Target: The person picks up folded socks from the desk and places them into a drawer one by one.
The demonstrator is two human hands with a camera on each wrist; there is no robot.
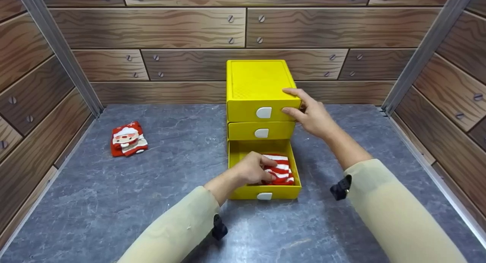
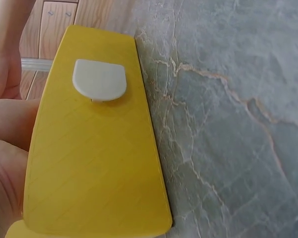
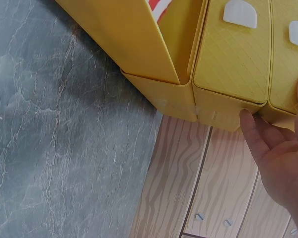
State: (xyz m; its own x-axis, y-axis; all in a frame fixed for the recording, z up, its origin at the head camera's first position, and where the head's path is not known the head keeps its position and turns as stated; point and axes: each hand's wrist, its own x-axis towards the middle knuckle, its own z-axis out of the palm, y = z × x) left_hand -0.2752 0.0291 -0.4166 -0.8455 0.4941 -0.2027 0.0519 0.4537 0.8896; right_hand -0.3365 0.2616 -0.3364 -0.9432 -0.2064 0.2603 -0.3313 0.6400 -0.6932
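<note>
A yellow drawer unit (image 1: 262,80) with white handles stands at the back middle, its bottom drawer (image 1: 237,151) pulled out. Inside that drawer lies a folded pair of red-and-white striped socks (image 1: 281,168), at its right side. My left hand (image 1: 250,168) reaches in over the front and pinches the socks with thumb and index finger; in the left wrist view the drawer front (image 2: 97,148) hides the fingertips. My right hand (image 1: 313,113) grips the unit's upper right front corner, thumb on the front. In the right wrist view its other fingers (image 3: 253,131) lie along the side.
A folded pair of red socks (image 1: 129,138) with a bearded face on it lies at the left of the grey marbled table (image 1: 171,133). Wood-patterned walls (image 1: 190,27) enclose the back and both sides. The two upper drawers (image 1: 243,130) are closed.
</note>
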